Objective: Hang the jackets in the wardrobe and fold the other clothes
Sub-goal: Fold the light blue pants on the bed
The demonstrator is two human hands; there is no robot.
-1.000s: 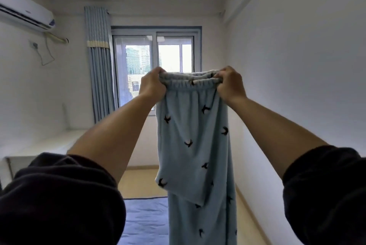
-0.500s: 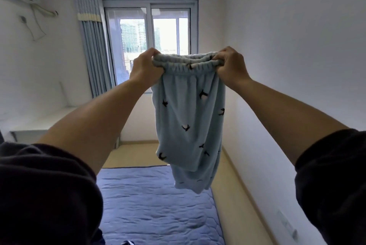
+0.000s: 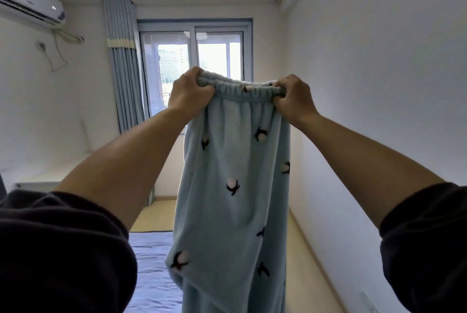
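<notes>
One pair of pale blue fleece trousers [image 3: 235,186] hangs at the centre of the frame, held up by two hands.

The left hand [image 3: 188,92] and the right hand [image 3: 293,99] each clench one end of the single elastic waistband [image 3: 242,89], fingers curled tight round the bunched cloth; the trousers drop full length and run off the lower edge, scattered with small dark-and-white motifs; two dark sleeves [image 3: 58,249] fill the lower corners; behind, one window [image 3: 199,59] with two panes sits at upper centre, its lower part hidden by the hands and waistband; one blue striped curtain [image 3: 123,67] hangs just left of it; one air conditioner [image 3: 30,8] is mounted at upper left; one white bench [image 3: 38,178] stands at mid left; one blue bed [image 3: 151,274] lies at lower centre, partly covered by the hanging cloth.
</notes>
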